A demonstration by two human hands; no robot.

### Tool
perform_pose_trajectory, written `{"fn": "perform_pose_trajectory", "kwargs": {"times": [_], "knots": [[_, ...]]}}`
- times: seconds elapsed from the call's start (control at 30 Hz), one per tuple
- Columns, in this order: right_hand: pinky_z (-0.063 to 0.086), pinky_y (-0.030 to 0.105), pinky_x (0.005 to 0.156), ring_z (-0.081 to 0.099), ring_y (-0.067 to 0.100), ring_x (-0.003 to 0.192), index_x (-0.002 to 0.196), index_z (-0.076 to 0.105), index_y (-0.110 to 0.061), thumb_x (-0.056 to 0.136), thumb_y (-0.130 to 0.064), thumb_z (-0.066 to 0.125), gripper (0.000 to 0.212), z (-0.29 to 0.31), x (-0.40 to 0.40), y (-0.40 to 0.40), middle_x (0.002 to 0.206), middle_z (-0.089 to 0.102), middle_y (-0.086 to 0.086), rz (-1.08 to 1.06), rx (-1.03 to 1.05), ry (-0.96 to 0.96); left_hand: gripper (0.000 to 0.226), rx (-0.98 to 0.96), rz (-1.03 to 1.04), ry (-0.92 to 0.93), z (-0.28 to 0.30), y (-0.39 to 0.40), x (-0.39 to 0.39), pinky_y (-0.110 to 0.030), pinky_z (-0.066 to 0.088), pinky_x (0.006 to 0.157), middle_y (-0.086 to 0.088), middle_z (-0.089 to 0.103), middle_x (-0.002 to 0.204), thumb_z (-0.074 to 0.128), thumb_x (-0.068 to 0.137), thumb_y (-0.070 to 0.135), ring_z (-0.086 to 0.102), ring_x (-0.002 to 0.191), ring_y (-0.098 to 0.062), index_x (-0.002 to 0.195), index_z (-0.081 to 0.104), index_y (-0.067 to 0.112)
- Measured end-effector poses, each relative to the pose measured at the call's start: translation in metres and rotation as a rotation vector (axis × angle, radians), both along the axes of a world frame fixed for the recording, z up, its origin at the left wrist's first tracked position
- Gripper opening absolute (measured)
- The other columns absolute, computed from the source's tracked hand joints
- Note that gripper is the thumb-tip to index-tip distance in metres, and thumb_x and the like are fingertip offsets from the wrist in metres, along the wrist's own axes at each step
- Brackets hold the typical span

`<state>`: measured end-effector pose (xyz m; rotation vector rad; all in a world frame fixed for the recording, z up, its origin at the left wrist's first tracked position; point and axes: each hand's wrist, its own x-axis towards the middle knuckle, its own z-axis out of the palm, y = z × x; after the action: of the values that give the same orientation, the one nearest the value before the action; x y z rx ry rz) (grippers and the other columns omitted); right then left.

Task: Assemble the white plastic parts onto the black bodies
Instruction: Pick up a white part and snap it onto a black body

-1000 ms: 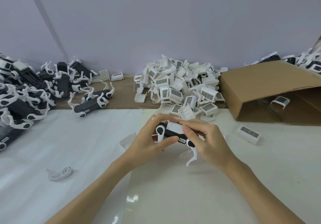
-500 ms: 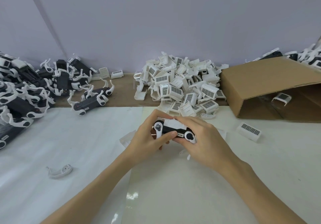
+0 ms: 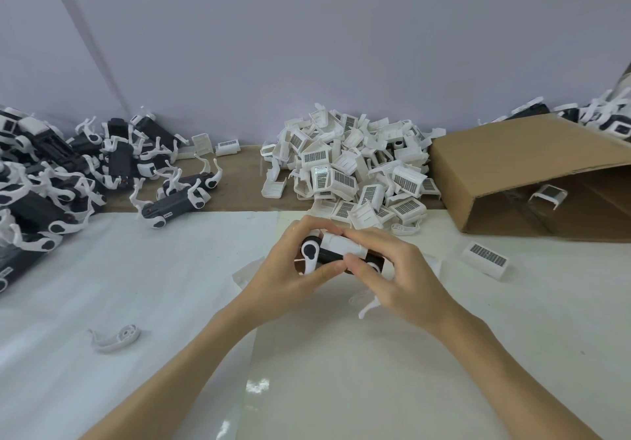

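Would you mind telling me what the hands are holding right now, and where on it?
Both grip one black body with a white part on top: the left hand at its left end, the right hand over its right end.

Bare table point(image 3: 512, 354) lies open in front. A white parts heap point(image 3: 355, 173) blocks the back, a cardboard box point(image 3: 519, 166) the right, black assemblies point(image 3: 61, 173) the left.

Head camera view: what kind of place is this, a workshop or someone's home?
Most likely a small factory assembly bench. A heap of identical white plastic parts lies at the back, a pile of black bodies sits left, and an open cardboard box lies right, while both hands fit one unit together.
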<state>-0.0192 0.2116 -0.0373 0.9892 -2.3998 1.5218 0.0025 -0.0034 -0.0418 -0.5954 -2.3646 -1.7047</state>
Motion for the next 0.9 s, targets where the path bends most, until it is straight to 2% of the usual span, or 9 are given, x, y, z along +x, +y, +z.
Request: {"fn": "perform_pose_trajectory", "kwargs": {"times": [0.1,0.17,0.23,0.33,0.5,0.63,0.77,0.83,0.9], "knots": [[0.047,0.039,0.109,0.06,0.019,0.13,0.138,0.069,-0.025,0.106,-0.02,0.054,0.035,-0.0039,-0.0036,0.0003,0.128,0.071,-0.008,0.0,-0.08,-0.054,0.048,0.013,-0.003,-0.021,-0.0007,0.0,0.0005,-0.026,0.055,0.073,0.011,0.069,0.106,0.081,0.094,0.03,0.07,0.092,-0.014,0.126,0.051,0.048],[0.047,0.047,0.108,0.062,0.019,0.127,0.135,0.071,-0.025,0.107,-0.018,0.053,0.033,-0.0058,-0.0049,0.0005,0.126,0.072,-0.006,-0.009,-0.104,-0.092,0.047,-0.005,-0.008,-0.013,-0.0002,-0.0003,0.0008,-0.026,0.055,0.072,0.009,0.07,0.103,0.08,0.094,0.033,0.07,0.089,-0.013,0.126,0.049,0.047],[0.047,0.05,0.108,0.062,0.02,0.127,0.133,0.072,-0.025,0.108,-0.016,0.053,0.033,-0.0067,-0.0052,0.0005,0.125,0.073,-0.006,-0.01,-0.114,-0.094,0.043,-0.028,-0.009,0.002,0.0003,-0.0001,0.0005,-0.025,0.053,0.074,0.011,0.07,0.103,0.079,0.094,0.037,0.068,0.091,-0.013,0.124,0.05,0.049],[0.048,0.043,0.109,0.062,0.019,0.128,0.132,0.072,-0.026,0.107,-0.015,0.052,0.034,-0.0069,-0.004,0.0001,0.124,0.074,-0.009,-0.01,-0.13,-0.076,0.041,-0.029,-0.013,0.004,0.001,0.0001,0.0002,-0.025,0.052,0.074,0.012,0.068,0.105,0.078,0.093,0.039,0.068,0.092,-0.013,0.122,0.051,0.048],[0.049,0.029,0.101,0.065,0.015,0.123,0.13,0.072,-0.029,0.105,-0.019,0.051,0.034,-0.0042,-0.001,-0.0021,0.119,0.074,-0.015,-0.038,-0.104,-0.006,0.04,-0.024,-0.022,0.005,0.0019,0.0002,0.0008,-0.023,0.051,0.075,0.014,0.067,0.108,0.078,0.096,0.031,0.067,0.094,-0.013,0.122,0.052,0.046],[0.051,0.034,0.1,0.066,0.014,0.12,0.131,0.073,-0.018,0.106,-0.01,0.054,0.032,-0.002,-0.0002,0.0014,0.122,0.073,-0.008,-0.056,-0.025,0.118,0.038,-0.047,-0.014,0.027,0.0005,0.0005,0.001,-0.022,0.05,0.076,0.016,0.066,0.109,0.079,0.097,0.025,0.064,0.094,-0.008,0.123,0.054,0.037],[0.049,0.029,0.102,0.064,0.015,0.122,0.138,0.068,-0.017,0.098,-0.011,0.061,0.041,0.0015,0.001,0.0072,0.129,0.066,-0.006,-0.015,0.058,0.17,0.036,0.001,-0.019,0.012,-0.0013,0.0009,0.0007,-0.02,0.051,0.072,0.01,0.069,0.104,0.079,0.096,0.022,0.066,0.089,-0.01,0.121,0.055,0.032],[0.046,0.027,0.106,0.059,0.014,0.13,0.144,0.061,-0.021,0.094,-0.01,0.067,0.052,0.0016,0.0022,0.0067,0.136,0.062,-0.011,0.028,0.104,0.151,0.036,0.025,-0.023,-0.017,-0.0014,-0.0011,-0.0002,-0.023,0.053,0.067,0.012,0.069,0.096,0.079,0.096,0.022,0.067,0.083,-0.011,0.118,0.054,0.035],[0.047,0.027,0.106,0.057,0.01,0.131,0.147,0.057,-0.025,0.091,-0.01,0.074,0.06,-0.0011,0.0036,0.002,0.138,0.059,-0.014,-0.004,0.168,0.177,0.036,0.044,-0.021,-0.04,-0.0022,-0.0022,-0.0012,-0.033,0.055,0.06,0.01,0.069,0.089,0.079,0.095,0.023,0.067,0.076,-0.013,0.115,0.053,0.036]]}}
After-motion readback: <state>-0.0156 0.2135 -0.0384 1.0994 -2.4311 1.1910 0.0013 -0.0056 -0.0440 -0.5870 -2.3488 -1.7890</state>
